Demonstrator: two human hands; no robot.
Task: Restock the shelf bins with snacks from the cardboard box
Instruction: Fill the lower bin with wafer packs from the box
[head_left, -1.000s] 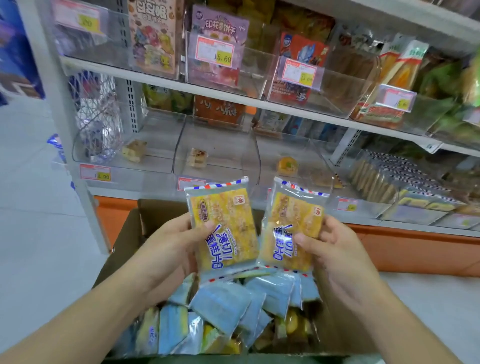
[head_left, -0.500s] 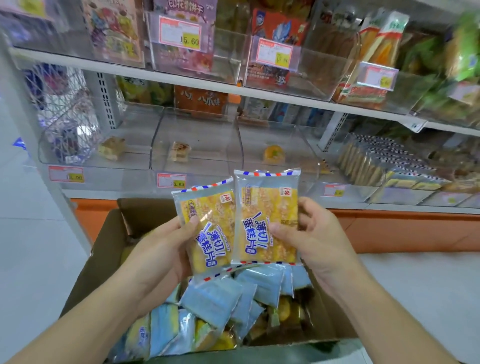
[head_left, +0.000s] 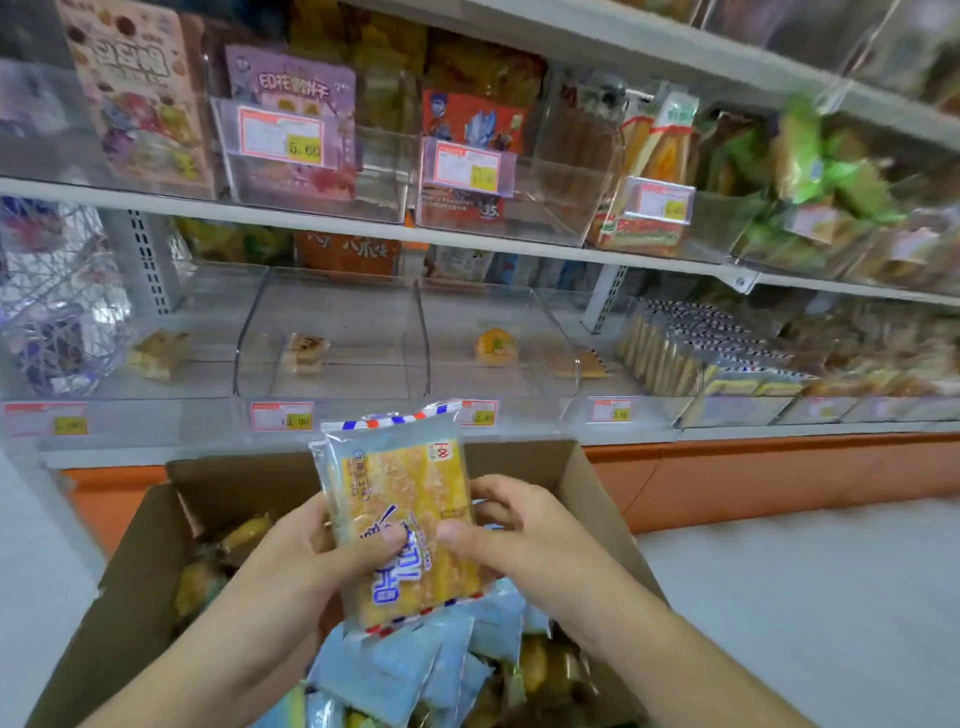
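Two yellow cake-slice packets (head_left: 410, 499) with striped red-and-blue edges are stacked one behind the other above the open cardboard box (head_left: 135, 582). My left hand (head_left: 306, 561) grips the stack from the left, thumb across the front. My right hand (head_left: 519, 540) grips it from the right, thumb on the front too. Inside the box lie several more packets (head_left: 405, 670), many face down and pale blue. Clear shelf bins (head_left: 332, 332) stand on the lower shelf just beyond the box, each nearly bare with a single sample snack.
A bin to the right (head_left: 691, 353) holds a full row of the same striped packets. The upper shelf (head_left: 363, 228) carries bins with price tags, boxed biscuits and sandwiches. An orange plinth (head_left: 779, 478) runs under the shelving, with pale floor on both sides.
My hands have brought the two packets together from side by side into one stack, and lowered them slightly toward the box. The view has shifted left and closer to the shelf.
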